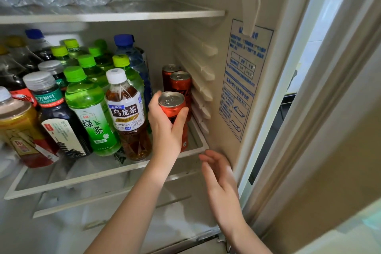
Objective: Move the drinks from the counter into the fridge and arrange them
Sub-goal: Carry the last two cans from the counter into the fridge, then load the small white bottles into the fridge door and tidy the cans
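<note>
Now left hand (165, 128) fingers clasp red can (172, 105); right hand (218, 173) fingers loose, spread.

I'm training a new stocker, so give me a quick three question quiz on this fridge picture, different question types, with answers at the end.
1. True or false: the left hand has its grip on a red can.
2. Multiple choice: how many red cans stand behind the held one? A) none B) two C) five
3. Fill in: the oolong tea bottle has a ___ cap.

Key:
1. True. The right hand is empty, open near the shelf edge.
2. B: the middle can and the back can, in a row by the right wall.
3. White.
</note>
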Motion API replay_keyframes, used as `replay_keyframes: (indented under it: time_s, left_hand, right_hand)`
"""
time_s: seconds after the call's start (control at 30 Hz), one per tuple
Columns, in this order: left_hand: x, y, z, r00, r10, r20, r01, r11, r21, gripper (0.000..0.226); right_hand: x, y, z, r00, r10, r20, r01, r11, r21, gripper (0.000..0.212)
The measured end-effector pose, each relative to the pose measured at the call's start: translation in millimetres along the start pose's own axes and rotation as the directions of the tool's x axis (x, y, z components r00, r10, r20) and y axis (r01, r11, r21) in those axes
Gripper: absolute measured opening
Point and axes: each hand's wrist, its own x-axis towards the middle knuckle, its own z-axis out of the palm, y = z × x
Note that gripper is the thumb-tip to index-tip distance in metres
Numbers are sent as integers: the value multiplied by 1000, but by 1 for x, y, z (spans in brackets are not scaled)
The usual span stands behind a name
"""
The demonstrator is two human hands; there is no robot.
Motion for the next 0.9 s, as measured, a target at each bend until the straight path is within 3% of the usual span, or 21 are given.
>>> replay_keyframes:
  time_s: [0.2,0.37,0.53,0.67,0.8,0.9]
  left_hand:
    - [-2,-8,2,999,10,-31,-9,1000,16,77]
    - [-31,-7,-8,998,-27,63,27,1000,-8,81]
    - [-63,-4,-25,999,7,34,-7,1000,10,64]
    - [-87,-2,-37,992,42,115,-26,990,-138,44]
    - [-123,-6,-39,973,-47,224,95,974,-207,22]
    - [-161,-10,-30,914,-125,385,225,948,-225,15]
  right_hand:
    - [0,3,-2,999,-20,44,19,1000,24,24]
    - [-4,5,-3,998,-62,19,62,998,8,22]
    - [-17,4,-4,997,-76,-29,74,996,-47,19]
    - [-37,4,-13,992,-70,-104,66,997,-45,17]
    - [-74,9,-23,981,-39,-192,25,997,-75,19]
    - [-116,22,-39,958,3,-286,-29,996,-88,17]
